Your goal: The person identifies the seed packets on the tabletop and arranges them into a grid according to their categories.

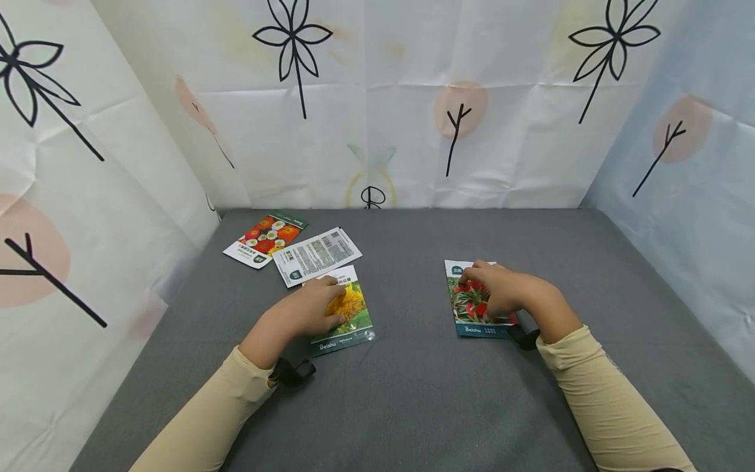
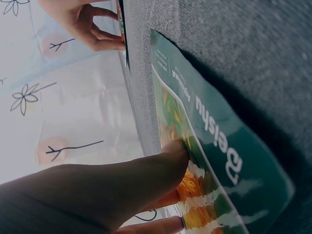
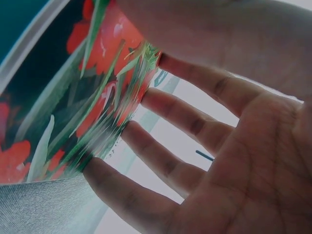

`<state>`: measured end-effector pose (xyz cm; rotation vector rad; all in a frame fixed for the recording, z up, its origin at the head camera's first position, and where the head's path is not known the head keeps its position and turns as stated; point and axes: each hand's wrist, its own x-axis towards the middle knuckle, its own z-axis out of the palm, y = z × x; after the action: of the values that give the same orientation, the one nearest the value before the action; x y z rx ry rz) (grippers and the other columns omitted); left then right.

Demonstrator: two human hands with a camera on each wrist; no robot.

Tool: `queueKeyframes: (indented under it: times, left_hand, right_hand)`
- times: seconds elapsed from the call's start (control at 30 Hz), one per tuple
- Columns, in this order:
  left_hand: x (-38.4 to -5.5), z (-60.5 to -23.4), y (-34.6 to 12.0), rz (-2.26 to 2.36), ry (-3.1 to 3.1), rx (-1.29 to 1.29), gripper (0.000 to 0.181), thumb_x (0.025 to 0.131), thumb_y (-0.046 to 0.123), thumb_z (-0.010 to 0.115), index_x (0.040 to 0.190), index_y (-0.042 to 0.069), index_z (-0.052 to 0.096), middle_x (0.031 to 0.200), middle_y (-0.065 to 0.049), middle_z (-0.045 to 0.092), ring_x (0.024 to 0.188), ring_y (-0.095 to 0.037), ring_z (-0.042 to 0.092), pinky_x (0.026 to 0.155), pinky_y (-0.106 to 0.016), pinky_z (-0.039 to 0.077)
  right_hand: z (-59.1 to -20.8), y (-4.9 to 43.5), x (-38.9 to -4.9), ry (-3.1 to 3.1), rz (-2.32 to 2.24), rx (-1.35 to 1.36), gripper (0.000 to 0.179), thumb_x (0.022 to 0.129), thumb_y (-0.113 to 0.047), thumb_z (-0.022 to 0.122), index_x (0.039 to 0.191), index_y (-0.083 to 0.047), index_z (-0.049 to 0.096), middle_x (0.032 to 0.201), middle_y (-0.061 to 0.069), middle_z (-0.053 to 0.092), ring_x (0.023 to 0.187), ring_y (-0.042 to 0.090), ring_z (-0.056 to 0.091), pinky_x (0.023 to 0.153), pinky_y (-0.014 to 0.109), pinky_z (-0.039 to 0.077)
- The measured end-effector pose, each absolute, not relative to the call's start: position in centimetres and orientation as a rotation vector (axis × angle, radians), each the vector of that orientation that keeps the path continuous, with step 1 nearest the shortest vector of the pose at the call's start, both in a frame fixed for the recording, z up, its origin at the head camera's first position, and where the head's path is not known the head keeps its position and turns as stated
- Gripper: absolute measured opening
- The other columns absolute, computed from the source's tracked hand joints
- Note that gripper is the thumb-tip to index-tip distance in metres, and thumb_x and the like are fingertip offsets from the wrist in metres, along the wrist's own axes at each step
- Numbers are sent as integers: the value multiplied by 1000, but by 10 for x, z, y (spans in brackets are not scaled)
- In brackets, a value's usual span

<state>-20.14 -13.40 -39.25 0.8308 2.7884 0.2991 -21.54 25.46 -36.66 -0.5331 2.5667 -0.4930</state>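
Note:
My left hand [image 1: 312, 307] rests over a seed packet with a yellow flower [image 1: 356, 307], its thumb [image 2: 170, 158] and fingertips touching the printed face. That packet's dark green "Beishu" band faces me, and in the left wrist view its near edge stands slightly off the cloth with shadow beneath. On the right, my right hand [image 1: 501, 288] spreads over a seed packet with red flowers [image 1: 466, 308]. Its long fingers [image 3: 161, 156] reach out fairly straight, tips touching the packet's face, which bulges near them. Part of each packet is hidden under the hand.
A white packet with printed text and a barcode [image 1: 318, 255] lies back side up beyond the left hand, overlapping a packet with red, orange and white flowers [image 1: 271, 235]. Grey cloth [image 1: 407, 393] covers the table. Patterned white curtains [image 1: 401, 144] stand around its back and sides.

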Motion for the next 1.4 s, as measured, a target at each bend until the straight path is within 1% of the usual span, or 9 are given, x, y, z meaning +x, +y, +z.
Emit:
queueKeyframes:
  times: [0.2, 0.4, 0.5, 0.67, 0.97, 1.17, 1.27, 1.4]
  left_hand:
    - [-202, -391, -133, 296, 2785, 829, 54, 99, 25, 76, 141, -4, 62, 150, -26, 57, 138, -45, 55, 116, -57, 45]
    - [-201, -390, -133, 313, 2792, 839, 55, 97, 26, 77, 141, -5, 63, 147, -25, 59, 136, -42, 57, 116, -55, 46]
    - [-202, -392, -135, 330, 2789, 844, 56, 97, 26, 78, 140, -5, 63, 146, -24, 61, 137, -42, 56, 117, -55, 45]
    - [-204, -394, -136, 338, 2794, 865, 55, 96, 26, 78, 139, -6, 64, 144, -23, 63, 137, -42, 57, 117, -55, 45]
    - [-206, -393, -133, 334, 2784, 887, 56, 96, 26, 78, 140, -4, 64, 145, -23, 63, 138, -41, 57, 117, -54, 45]
    - [-206, -391, -129, 350, 2770, 880, 57, 96, 26, 78, 142, -3, 63, 147, -22, 61, 139, -40, 57, 118, -53, 45]
    - [-206, -390, -128, 353, 2766, 871, 57, 96, 26, 79, 143, -3, 63, 147, -22, 61, 138, -39, 57, 117, -53, 46]
    - [-207, -391, -128, 346, 2768, 874, 58, 96, 27, 79, 143, -3, 63, 147, -22, 62, 137, -39, 58, 116, -53, 47]
  right_hand:
    - [-367, 257, -216, 2577, -505, -553, 72, 77, 7, 82, 143, -8, 59, 150, 20, 43, 124, 41, 46, 65, 32, 47]
    - [-367, 258, -215, 2578, -531, -568, 71, 79, -1, 85, 145, -6, 60, 149, 20, 45, 120, 39, 51, 69, 34, 50]
    - [-368, 258, -215, 2576, -533, -576, 70, 82, -7, 87, 146, -5, 60, 151, 22, 44, 124, 40, 54, 75, 36, 53]
    - [-368, 258, -214, 2577, -538, -563, 70, 85, -14, 89, 148, -5, 60, 154, 23, 42, 130, 41, 54, 83, 40, 55]
    - [-367, 257, -214, 2573, -560, -541, 72, 83, -11, 90, 148, -3, 59, 152, 24, 42, 123, 38, 55, 78, 37, 55]
    - [-367, 256, -213, 2583, -551, -569, 70, 83, -9, 90, 146, -2, 60, 147, 23, 45, 117, 36, 57, 75, 35, 54]
    - [-367, 256, -213, 2583, -548, -574, 70, 83, -8, 90, 145, -2, 60, 146, 23, 46, 118, 37, 57, 74, 35, 55]
    - [-366, 256, -213, 2581, -540, -568, 71, 83, -9, 90, 146, -3, 59, 148, 23, 45, 120, 38, 56, 76, 36, 55]
